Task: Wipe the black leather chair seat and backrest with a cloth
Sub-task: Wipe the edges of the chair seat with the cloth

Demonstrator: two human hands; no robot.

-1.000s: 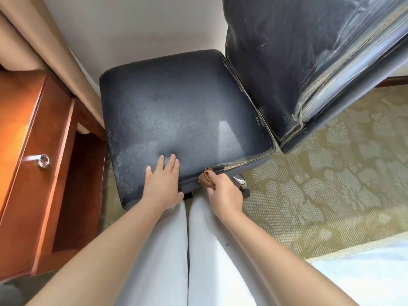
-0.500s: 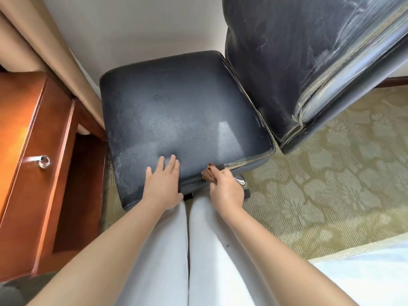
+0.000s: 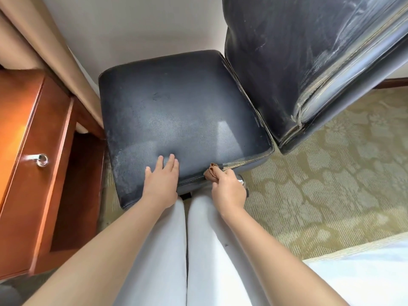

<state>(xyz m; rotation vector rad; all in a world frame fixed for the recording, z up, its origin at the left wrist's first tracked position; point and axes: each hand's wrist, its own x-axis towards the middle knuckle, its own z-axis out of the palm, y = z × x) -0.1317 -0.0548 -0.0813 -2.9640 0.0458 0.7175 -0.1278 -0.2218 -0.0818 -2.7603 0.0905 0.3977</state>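
Two bare forearms are reaching forward over white-trousered legs (image 3: 183, 250) toward the near edge of the chair. The left hand (image 3: 162, 184) is lying flat and open on the front of the black leather seat (image 3: 176, 120), fingers together and pressing down, holding nothing. The right hand (image 3: 229, 188) is closing into a fist around a small brown cloth (image 3: 212, 173), bunched up and pressing against the stitched seam at the seat's near edge, just right of the left hand. Only a crumpled tuft of the cloth is showing past the knuckles; the rest is hiding inside the grip.

The seat is looking dull and dusty, with a greyish film across its middle and paler scuffing along its left side and near edge. Beyond it and to the right, the backrest (image 3: 287, 51) is rising steeply, its black leather streaked with pale smears and worn along the piping, and its top is running out of the picture.

A chrome part of the chair base (image 3: 241, 180) is peeking out beside the right hand, mostly covered. To the left, a reddish wooden counter (image 3: 26, 151) with a metal drawer pull (image 3: 40, 159) is standing close beside the seat. Patterned olive carpet (image 3: 320, 173) is spreading to the right, and a white bed corner (image 3: 364, 277) is cutting into the lower right.
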